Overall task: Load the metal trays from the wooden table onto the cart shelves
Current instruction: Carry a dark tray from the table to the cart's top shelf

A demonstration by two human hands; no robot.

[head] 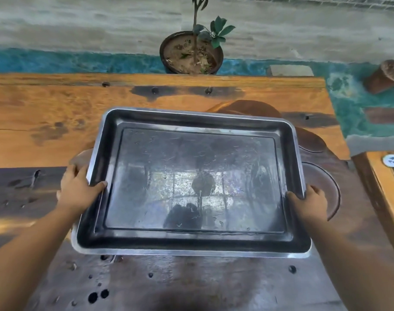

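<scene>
Spanning left to right, the tray (191, 182) is held between left hand (77, 189) and right hand (308, 205), fingers (97, 186) clamped on its short rims

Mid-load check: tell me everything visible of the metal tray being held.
The metal tray is rectangular with rounded corners, a bright rim, sloped walls and a scratched, reflective floor, empty. It lies roughly level over the wooden table. The left hand and right hand grip its short sides, thumbs inside the rim.
</scene>
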